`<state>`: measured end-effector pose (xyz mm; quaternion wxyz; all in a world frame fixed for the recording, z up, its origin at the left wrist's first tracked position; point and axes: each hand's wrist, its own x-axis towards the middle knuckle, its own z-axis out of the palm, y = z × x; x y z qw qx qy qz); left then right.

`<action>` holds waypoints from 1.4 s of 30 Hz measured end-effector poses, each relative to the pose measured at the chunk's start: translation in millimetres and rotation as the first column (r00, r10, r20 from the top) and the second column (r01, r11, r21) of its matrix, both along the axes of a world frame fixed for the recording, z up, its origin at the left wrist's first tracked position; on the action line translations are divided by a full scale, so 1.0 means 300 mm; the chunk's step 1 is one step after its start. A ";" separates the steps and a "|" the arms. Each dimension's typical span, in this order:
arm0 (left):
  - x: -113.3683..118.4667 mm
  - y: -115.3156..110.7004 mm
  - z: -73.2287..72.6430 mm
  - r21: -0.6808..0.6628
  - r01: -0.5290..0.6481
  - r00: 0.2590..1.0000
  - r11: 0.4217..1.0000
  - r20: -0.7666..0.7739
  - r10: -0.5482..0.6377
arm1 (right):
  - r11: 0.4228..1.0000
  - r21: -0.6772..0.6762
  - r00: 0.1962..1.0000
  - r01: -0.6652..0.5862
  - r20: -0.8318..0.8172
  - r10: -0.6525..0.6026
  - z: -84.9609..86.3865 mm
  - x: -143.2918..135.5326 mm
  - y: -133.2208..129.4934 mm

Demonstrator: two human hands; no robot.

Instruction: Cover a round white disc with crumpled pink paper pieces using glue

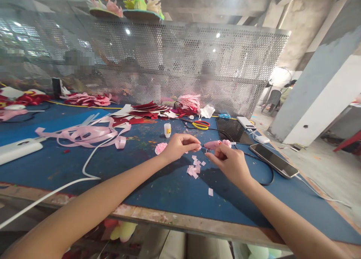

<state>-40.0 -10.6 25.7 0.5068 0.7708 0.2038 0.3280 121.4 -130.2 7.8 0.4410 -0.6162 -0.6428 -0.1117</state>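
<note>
Over the middle of the blue table (158,187), my left hand (180,148) is pinched, with a small pinkish bit at its fingertips too tiny to name. My right hand (231,163) faces it a short gap away, thumb and finger brought together; what lies between them, if anything, I cannot make out. Just behind the right hand shows a pink glue gun (212,144), partly hidden. Small pink ribbon squares (193,171) lie in a loose pile below the hands, with one lone square (210,191) nearer me. A pink ruffled ball (160,148) sits left of my left hand.
A small white bottle (167,130) stands behind the left hand, scissors (200,125) farther back. Pink ribbon (81,135) lies tangled on the left. Red and white strips (146,112) are heaped before a perforated metal screen (183,63). A phone (273,160) with cables lies right.
</note>
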 end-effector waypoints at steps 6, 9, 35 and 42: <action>-0.012 0.051 0.008 0.278 -0.156 0.982 0.948 -0.060 0.179 | 1.000 0.023 0.997 -0.011 0.071 0.009 -0.001 0.001 -0.003; -0.019 0.077 0.012 0.466 -0.204 0.956 0.861 -0.097 0.278 | 1.000 0.021 0.996 -0.019 0.089 0.017 0.001 0.002 -0.006; -0.045 0.173 -0.050 0.593 0.034 0.931 0.805 -0.312 0.190 | 0.999 0.042 0.973 -0.017 0.229 0.007 -0.006 0.004 -0.008; -0.045 0.173 -0.039 0.683 -0.005 0.938 0.731 -0.250 0.239 | 1.000 -0.021 0.971 -0.005 0.239 0.010 -0.012 0.001 -0.003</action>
